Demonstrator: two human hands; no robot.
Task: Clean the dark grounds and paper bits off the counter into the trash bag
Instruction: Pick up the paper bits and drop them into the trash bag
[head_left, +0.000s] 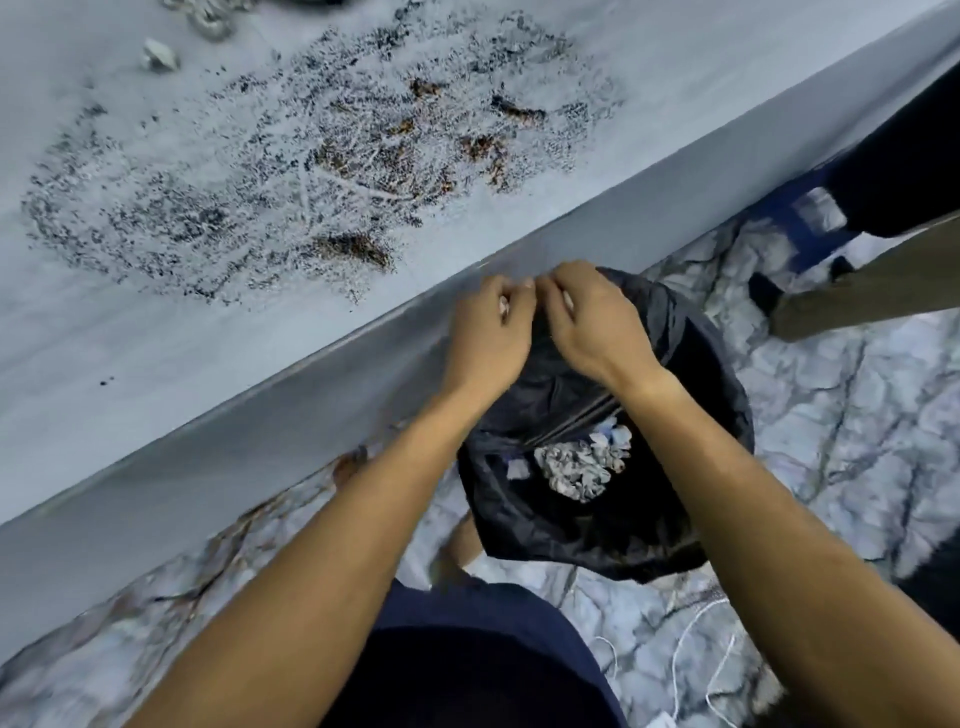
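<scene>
Dark grounds lie scattered in a wide patch across the pale counter, with brown clumps among them. A small crumpled paper bit sits at the far left of the counter. A black trash bag hangs below the counter's front edge, holding crumpled paper. My left hand and my right hand are side by side at the bag's upper rim by the counter edge, fingers curled and pinching the rim.
Crumpled foil-like scraps lie at the counter's top left. The floor is marbled tile. Another person's leg and a blue sandal stand at the right. Thin white cord lies on the floor by my feet.
</scene>
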